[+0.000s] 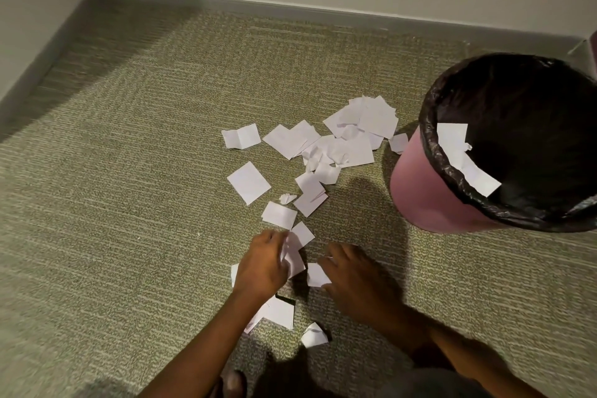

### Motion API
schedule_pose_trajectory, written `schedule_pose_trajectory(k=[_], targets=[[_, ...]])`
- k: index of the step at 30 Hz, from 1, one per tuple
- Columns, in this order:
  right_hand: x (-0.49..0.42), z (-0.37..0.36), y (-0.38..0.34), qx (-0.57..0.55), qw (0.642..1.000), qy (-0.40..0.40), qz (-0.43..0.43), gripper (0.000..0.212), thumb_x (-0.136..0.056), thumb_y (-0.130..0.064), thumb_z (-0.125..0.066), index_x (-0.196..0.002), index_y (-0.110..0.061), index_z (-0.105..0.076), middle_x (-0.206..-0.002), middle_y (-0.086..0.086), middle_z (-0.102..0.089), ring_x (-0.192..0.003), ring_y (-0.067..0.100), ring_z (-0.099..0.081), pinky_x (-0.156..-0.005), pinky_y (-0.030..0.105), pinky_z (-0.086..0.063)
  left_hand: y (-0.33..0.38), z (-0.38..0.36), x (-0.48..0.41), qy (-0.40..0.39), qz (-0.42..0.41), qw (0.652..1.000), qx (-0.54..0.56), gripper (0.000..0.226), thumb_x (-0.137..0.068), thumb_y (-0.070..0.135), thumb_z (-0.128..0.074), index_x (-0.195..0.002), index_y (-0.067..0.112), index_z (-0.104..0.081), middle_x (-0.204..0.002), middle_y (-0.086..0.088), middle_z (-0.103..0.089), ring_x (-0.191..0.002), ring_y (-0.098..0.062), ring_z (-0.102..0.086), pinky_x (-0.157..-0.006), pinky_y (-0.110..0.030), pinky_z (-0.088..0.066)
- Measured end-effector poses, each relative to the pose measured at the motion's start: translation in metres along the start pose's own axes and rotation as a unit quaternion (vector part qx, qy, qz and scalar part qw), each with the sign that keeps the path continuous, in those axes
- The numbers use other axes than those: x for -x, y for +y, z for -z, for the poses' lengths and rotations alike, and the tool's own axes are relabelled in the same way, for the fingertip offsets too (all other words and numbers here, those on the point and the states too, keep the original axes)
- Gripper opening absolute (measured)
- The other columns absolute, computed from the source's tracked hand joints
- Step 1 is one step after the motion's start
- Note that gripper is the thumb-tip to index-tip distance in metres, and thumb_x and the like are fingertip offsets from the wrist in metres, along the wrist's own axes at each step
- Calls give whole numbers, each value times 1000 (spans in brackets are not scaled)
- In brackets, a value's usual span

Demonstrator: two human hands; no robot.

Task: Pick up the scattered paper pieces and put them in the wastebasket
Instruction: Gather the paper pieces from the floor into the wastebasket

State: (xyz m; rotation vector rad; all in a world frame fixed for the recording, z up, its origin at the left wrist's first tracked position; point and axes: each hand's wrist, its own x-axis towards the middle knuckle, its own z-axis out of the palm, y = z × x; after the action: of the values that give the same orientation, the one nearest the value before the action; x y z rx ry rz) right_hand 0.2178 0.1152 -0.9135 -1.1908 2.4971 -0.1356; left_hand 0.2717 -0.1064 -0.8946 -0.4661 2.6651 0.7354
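Note:
Several white paper pieces lie scattered on the carpet, densest left of the pink wastebasket. The basket has a black liner, and a few white pieces hang at its inner rim. My left hand is low over the carpet and grips a bunch of paper pieces in its curled fingers. My right hand lies spread just to the right, its fingertips touching a small piece on the floor. More pieces show under my left forearm.
Beige striped carpet covers the floor. White walls with a grey baseboard run along the back and the left. The wastebasket stands at the right edge, close to the back wall.

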Motion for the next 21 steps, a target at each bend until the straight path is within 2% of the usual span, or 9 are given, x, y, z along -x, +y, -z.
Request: schedule_pose_trajectory(k=[5, 9, 10, 11, 12, 15, 17, 19, 21], targets=[[-3, -13, 1, 51, 998, 31, 19, 22, -91, -28, -58, -109, -18, -62, -123, 12, -60, -110, 33, -57, -81, 47, -55, 1, 8, 2, 62, 8, 996, 62, 60, -86, -2, -53, -140, 22, -66, -129, -6, -70, -117, -28, -66, -91, -34, -57], [1, -23, 4, 61, 994, 80, 40, 7, -84, -14, -60, -91, -17, -60, -112, 13, -67, -97, 33, -62, -66, 45, -56, -5, 16, -1, 96, 38, 987, 125, 38, -97, -2, -54, -124, 18, -72, -113, -11, -75, -96, -33, -72, -82, -43, -62], [2, -23, 5, 58, 993, 94, 41, 8, -84, -13, -61, -89, -18, -60, -108, 11, -67, -96, 32, -63, -65, 44, -55, -8, 19, -3, 104, 51, 983, 139, 39, -100, 0, -55, -130, 20, -71, -114, -11, -76, -92, -32, -72, -81, -33, -59], [2, -23, 5, 54, 992, 109, 41, 8, -85, -13, -61, -89, -19, -60, -104, 9, -66, -95, 31, -63, -64, 44, -55, -11, 22, -4, 109, 69, 980, 154, 43, -102, 1, -56, -136, 22, -69, -113, -12, -76, -86, -31, -72, -73, -31, -53], [2, -25, 4, 48, 990, 123, 43, 6, -89, -13, -60, -90, -19, -59, -103, 8, -65, -95, 30, -63, -64, 44, -55, -13, 25, -5, 111, 87, 975, 169, 45, -102, 2, -57, -140, 26, -66, -109, -11, -76, -77, -26, -69, -71, -28, -55], [2, -29, 0, 27, 992, 110, 56, 18, -108, -30, -50, -104, -18, -63, -113, 8, -62, -107, 31, -60, -76, 45, -57, -18, 35, -5, 112, 124, 960, 226, 45, -103, 3, -63, -136, 34, -65, -96, -4, -74, -64, -17, -69, -48, -28, -57], [1, -29, -2, 39, 994, 82, 58, 30, -106, -41, -51, -114, -15, -63, -121, 10, -61, -110, 32, -57, -82, 46, -55, -22, 38, -7, 119, 138, 944, 274, 42, -100, 2, -68, -131, 32, -68, -96, -1, -74, -68, -16, -72, -48, -33, -62], [1, -23, -7, 57, 993, 86, 54, 25, -102, -37, -53, -110, -16, -62, -118, 11, -61, -105, 33, -58, -76, 46, -53, -25, 38, -8, 123, 154, 926, 321, 40, -98, 1, -72, -127, 29, -69, -83, -1, -74, -57, -13, -68, -50, -33, -61], [2, -23, -10, 74, 990, 105, 55, 9, -96, -21, -55, -101, -16, -61, -113, 12, -63, -99, 33, -60, -68, 43, -51, -27, 37, -9, 118, 162, 910, 363, 37, -97, 4, -75, -125, 28, -68, -67, -8, -72, -46, -16, -58, -47, -29, -55]])
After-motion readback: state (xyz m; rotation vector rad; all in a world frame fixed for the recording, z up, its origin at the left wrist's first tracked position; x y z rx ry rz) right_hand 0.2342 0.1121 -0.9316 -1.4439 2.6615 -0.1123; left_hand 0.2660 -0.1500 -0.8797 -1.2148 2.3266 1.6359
